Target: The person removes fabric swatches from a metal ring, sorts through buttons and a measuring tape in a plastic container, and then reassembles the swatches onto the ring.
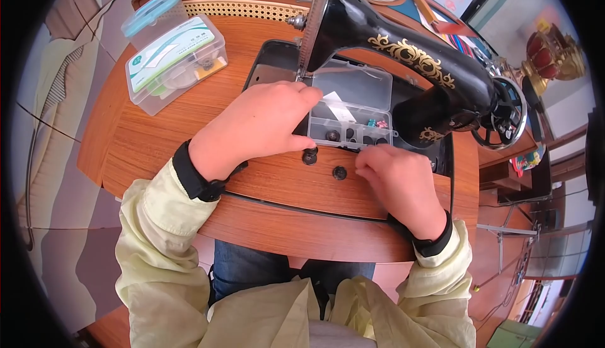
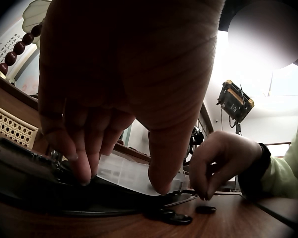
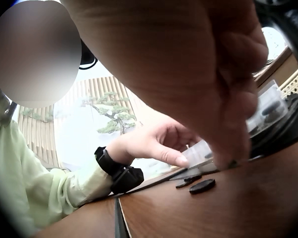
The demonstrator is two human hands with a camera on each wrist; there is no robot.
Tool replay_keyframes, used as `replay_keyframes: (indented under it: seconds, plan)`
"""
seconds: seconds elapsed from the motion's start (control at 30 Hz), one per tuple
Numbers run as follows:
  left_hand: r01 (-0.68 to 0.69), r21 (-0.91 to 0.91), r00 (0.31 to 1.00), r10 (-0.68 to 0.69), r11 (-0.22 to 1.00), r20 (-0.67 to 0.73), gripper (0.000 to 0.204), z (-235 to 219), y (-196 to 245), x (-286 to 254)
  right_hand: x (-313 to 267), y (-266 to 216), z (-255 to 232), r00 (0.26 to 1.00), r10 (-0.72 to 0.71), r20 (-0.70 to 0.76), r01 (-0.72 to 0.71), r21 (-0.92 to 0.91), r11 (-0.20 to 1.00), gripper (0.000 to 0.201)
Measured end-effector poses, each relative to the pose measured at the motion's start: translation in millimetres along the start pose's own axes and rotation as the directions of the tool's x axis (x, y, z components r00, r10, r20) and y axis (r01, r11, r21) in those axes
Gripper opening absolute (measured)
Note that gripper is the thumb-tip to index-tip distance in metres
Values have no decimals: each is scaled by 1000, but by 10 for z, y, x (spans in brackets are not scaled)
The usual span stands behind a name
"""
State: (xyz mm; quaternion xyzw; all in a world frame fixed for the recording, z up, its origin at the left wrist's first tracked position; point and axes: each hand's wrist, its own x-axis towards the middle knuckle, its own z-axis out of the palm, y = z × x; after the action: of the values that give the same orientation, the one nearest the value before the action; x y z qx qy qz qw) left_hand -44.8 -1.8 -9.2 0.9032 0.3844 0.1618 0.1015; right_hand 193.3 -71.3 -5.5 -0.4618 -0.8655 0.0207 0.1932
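A clear plastic compartment box (image 1: 351, 127) sits open on the sewing machine's bed, with dark buttons, small coloured pieces and a white paper slip inside. My left hand (image 1: 255, 121) grips its left end, thumb at the near corner and fingers across the far side. My right hand (image 1: 403, 181) is at the box's near right edge, thumb and forefinger pinched together. A small dark sliver, seemingly a black button (image 3: 232, 163), shows at these fingertips. On the wood between the hands lie overlapping black buttons (image 1: 309, 155) and a single round black button (image 1: 339, 173).
The black sewing machine (image 1: 403, 45) arches over the box, its handwheel (image 1: 504, 111) at the right. A clear storage box (image 1: 176, 64) with a raised blue-edged lid stands at the table's left. Cane trim (image 1: 246, 11) runs along the back.
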Motion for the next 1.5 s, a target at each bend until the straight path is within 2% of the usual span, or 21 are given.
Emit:
replay_keyframes:
  seconds: [0.03, 0.13, 0.27, 0.37, 0.47, 0.5, 0.6, 0.83, 0.93, 1.03, 1.13, 1.23, 1.33, 1.43, 1.5]
  plan:
    - [19, -7, 999, -19, 1000, 30, 63, -9, 1, 1, 29, -19, -1, 997, -11, -74, 16, 65, 998, 7]
    - [18, -4, 999, -18, 1000, 35, 63, -15, 3, 2, 112, -20, -2, 950, 19, -310, 3, 71, 997, 7]
    - [16, -9, 999, -16, 1000, 34, 63, -13, 6, 6, 131, 85, 63, 949, 54, -310, -33, 74, 997, 11]
    - [15, -8, 999, -15, 1000, 38, 62, -8, -15, 6, 149, 60, 83, 938, -13, -346, 57, 115, 992, 13]
    - [15, -5, 999, -15, 1000, 42, 62, 2, -25, 6, 114, 18, 65, 960, -169, -222, 203, 138, 969, 13]
    - [17, -3, 999, -17, 1000, 46, 62, -4, -21, 8, 89, -51, 26, 989, -115, -89, 126, 133, 983, 16]
    - [21, 0, 999, -21, 1000, 49, 62, 1, -18, 9, 72, -73, 24, 991, -104, 81, 91, 149, 985, 18]
    - [37, -2, 997, -37, 999, 61, 63, -6, -4, 12, 55, -49, 64, 985, -70, 160, 56, 90, 994, 16]
    - [39, -3, 997, -39, 999, 63, 63, -3, -8, 16, 69, -58, 51, 986, -50, 158, 25, 161, 987, 15]
    - [28, -2, 998, -28, 1000, 54, 63, 4, -16, 10, 83, -55, 38, 990, -133, 50, 121, 194, 974, 17]
    - [10, -4, 999, -10, 1000, 38, 62, 8, -21, 4, 161, -74, 71, 977, -46, -208, 99, 250, 963, 15]
    - [27, -2, 998, -27, 1000, 61, 62, -5, 5, 11, 257, -43, 114, 957, 39, -287, 44, 277, 960, 14]
    - [19, -11, 999, -19, 1000, 51, 61, 2, -5, 9, 307, -8, 173, 950, 11, -312, 79, 274, 958, 16]
    - [-1, -15, 999, 2, 1000, 34, 60, 23, -22, 5, 303, -76, 180, 934, 35, -355, 56, 244, 968, 18]
    - [-8, -22, 1000, 9, 1000, 24, 59, 39, -31, 3, 285, -88, 171, 950, -25, -312, 106, 246, 963, 17]
